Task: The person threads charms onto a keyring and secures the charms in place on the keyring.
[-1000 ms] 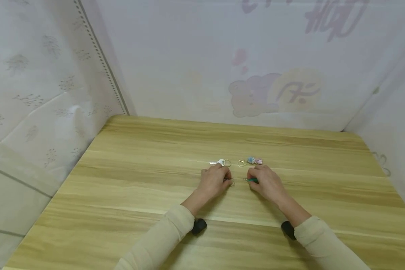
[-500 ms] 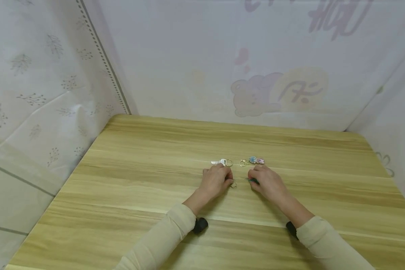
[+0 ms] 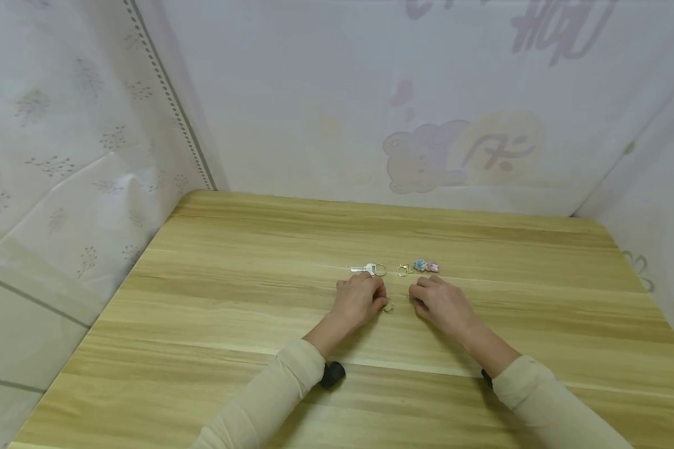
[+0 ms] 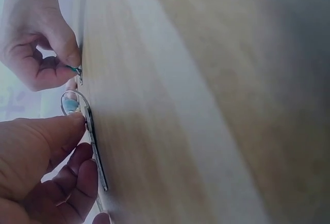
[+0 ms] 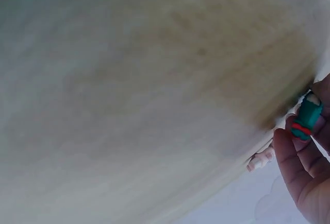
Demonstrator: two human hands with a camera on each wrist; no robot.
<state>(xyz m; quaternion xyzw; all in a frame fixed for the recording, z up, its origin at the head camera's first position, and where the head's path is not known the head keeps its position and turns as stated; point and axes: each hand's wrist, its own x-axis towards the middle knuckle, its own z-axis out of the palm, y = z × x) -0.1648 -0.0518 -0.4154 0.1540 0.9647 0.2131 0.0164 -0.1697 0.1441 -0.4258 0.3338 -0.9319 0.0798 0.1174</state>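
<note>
My left hand [image 3: 356,301] is low over the wooden table, pinching a key [image 4: 98,157] near its metal ring [image 4: 63,99]. In the left wrist view the key lies along the tabletop, and the ring stands up beyond the thumb. To the right, my right hand [image 3: 442,304] grips a small green charm [image 5: 308,115] with a red band. A bit of its metal fitting [image 4: 80,72] pokes out past the fingertips towards the left hand. From the head view the charm is mostly covered by the fingers. A gap separates the two hands.
Just beyond the left hand lies another key [image 3: 364,269] with a ring [image 3: 380,270]. Beside it are a gold clasp ring [image 3: 402,270] and a charm with a blue figure [image 3: 420,265] and a pink figure [image 3: 433,267]. Cloth-covered walls [image 3: 292,112] border the table.
The right hand has rolled a little, so the green charm that showed between its fingers is now mostly hidden in the head view. My left hand stays in place.
</note>
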